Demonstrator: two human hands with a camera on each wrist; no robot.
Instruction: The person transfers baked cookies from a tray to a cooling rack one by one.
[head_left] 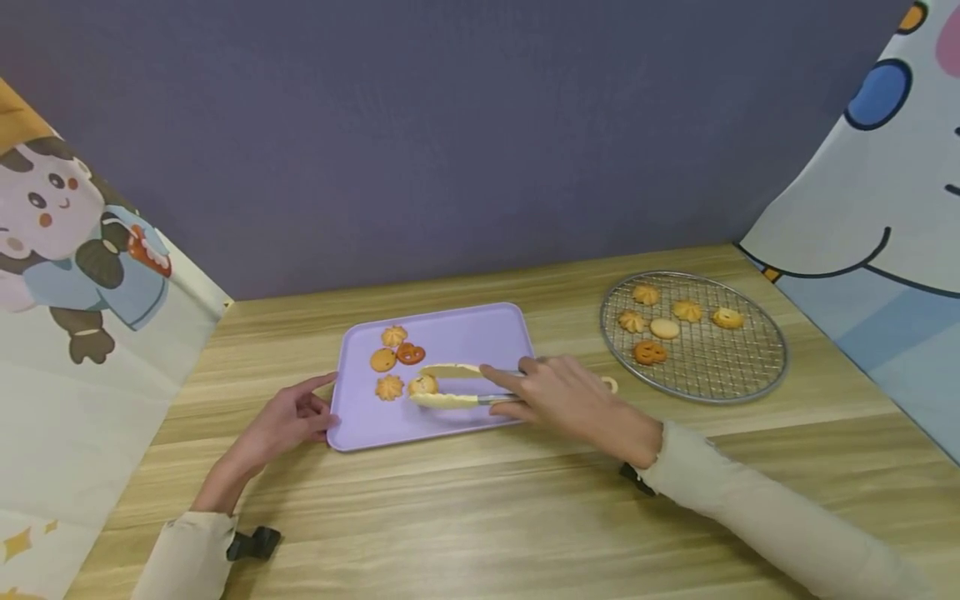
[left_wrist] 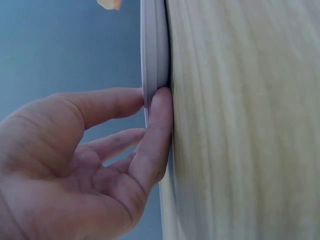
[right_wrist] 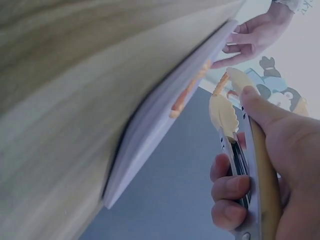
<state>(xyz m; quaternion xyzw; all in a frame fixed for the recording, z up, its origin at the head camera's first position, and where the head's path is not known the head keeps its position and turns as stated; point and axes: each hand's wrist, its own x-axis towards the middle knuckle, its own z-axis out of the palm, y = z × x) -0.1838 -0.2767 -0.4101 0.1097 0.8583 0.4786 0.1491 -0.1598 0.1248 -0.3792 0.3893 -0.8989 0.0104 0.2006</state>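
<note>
My left hand pinches the left rim of a lilac rectangular tray. In the left wrist view its thumb and a finger meet at the tray's edge. My right hand grips metal tongs with cream scalloped tips. Between those tips sits a round golden cookie; the right wrist view shows it raised off the tray. To its left on the tray lie two flower-shaped cookies, a round cookie and a brown pretzel-shaped cookie.
A round wire cooling rack stands to the right, bearing several cookies, among them a pretzel-shaped one and a plain oval one. The wooden table meets a dark wall behind, with cartoon panels at both sides.
</note>
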